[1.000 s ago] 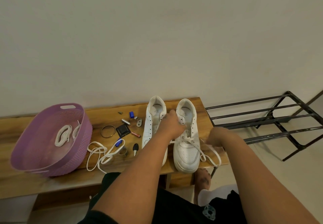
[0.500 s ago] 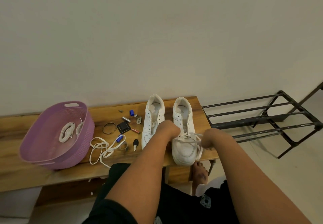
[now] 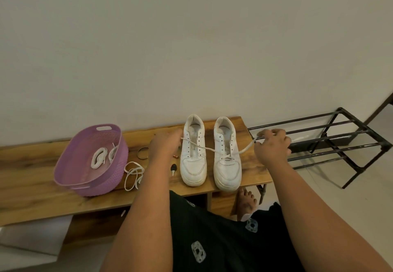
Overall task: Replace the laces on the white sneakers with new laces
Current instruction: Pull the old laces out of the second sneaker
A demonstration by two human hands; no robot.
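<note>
Two white sneakers stand side by side on the wooden bench [image 3: 32, 193], toes toward me. The left sneaker [image 3: 193, 150] has no lace. A white lace [image 3: 207, 149] runs through the lowest eyelets of the right sneaker [image 3: 227, 154] and is stretched out sideways in both directions. My left hand [image 3: 164, 147] holds one end to the left of the left sneaker. To the right of the shoes, my right hand [image 3: 272, 147] pinches the other end. Loose white laces [image 3: 133, 174] lie on the bench, and more laces [image 3: 98, 157] sit coiled in the purple basket [image 3: 70, 178].
A black key [image 3: 173, 168], a ring [image 3: 142, 152] and a small red item [image 3: 175, 156] lie on the bench left of the shoes. A black metal rack [image 3: 331, 144] stands on the floor to the right. My bare foot [image 3: 245, 201] is below the bench edge.
Both hands have moved apart from above the right sneaker, pulling the lace ends out to the left and right until the lace is taut. The camera view has shifted.
</note>
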